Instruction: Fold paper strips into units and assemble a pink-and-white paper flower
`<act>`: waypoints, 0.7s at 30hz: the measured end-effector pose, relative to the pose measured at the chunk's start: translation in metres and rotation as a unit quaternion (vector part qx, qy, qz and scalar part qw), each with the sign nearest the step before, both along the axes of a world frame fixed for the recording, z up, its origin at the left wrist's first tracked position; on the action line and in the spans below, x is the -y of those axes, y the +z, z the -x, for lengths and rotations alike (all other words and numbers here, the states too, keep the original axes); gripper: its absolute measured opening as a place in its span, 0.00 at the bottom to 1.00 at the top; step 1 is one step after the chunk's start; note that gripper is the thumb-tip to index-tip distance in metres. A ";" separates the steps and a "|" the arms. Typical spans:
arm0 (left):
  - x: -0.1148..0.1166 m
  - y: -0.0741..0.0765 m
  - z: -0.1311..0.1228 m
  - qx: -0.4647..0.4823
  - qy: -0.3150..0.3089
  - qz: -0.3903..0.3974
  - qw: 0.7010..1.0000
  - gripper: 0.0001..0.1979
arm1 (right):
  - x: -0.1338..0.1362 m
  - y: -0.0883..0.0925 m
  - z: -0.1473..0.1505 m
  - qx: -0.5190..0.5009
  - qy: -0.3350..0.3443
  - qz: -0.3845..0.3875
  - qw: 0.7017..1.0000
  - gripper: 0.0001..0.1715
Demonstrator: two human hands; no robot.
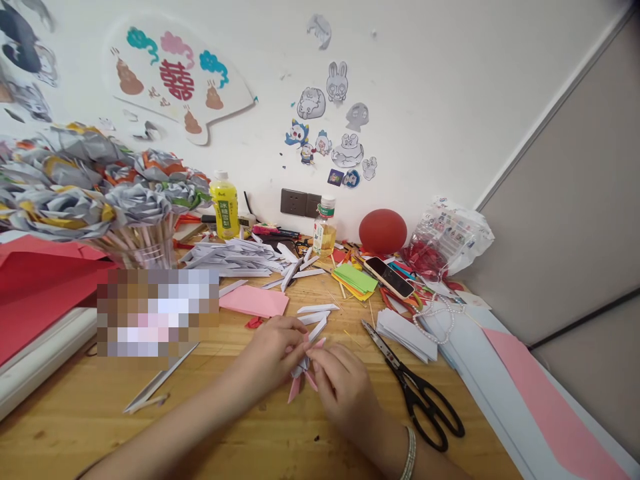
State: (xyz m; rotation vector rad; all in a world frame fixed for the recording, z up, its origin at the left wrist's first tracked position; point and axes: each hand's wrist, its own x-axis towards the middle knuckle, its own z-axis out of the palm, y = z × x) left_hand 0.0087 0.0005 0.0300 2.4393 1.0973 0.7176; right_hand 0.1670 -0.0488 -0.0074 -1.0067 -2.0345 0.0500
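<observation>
Between my hands, low over the wooden table, is a small folded paper flower (pixel 296 388) in pink and white. My left hand (pixel 278 347) pinches it from the left, and my right hand (pixel 341 380) pinches it from the right with thumb and forefinger. Fingers cover much of its middle; pink points stick out below and above. Just beyond it lie several folded white paper strips (pixel 316 319). A stack of pink paper (pixel 254 301) is behind my left hand. To the right of my right hand rest black-handled scissors (pixel 413 387), their blades pointing away.
Paper flowers (pixel 70 180) stand in a clear container at left. A heap of white strips (pixel 230 257), a yellow bottle (pixel 225 205), another bottle (pixel 325 227), a red balloon (pixel 383 231) and a phone (pixel 389 277) lie toward the wall. White slips (pixel 406 335) sit near the scissors.
</observation>
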 end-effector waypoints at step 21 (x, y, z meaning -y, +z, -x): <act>0.000 0.003 0.000 0.007 0.030 -0.009 0.999 0.15 | 0.000 0.001 -0.001 0.051 -0.007 0.001 0.999 0.15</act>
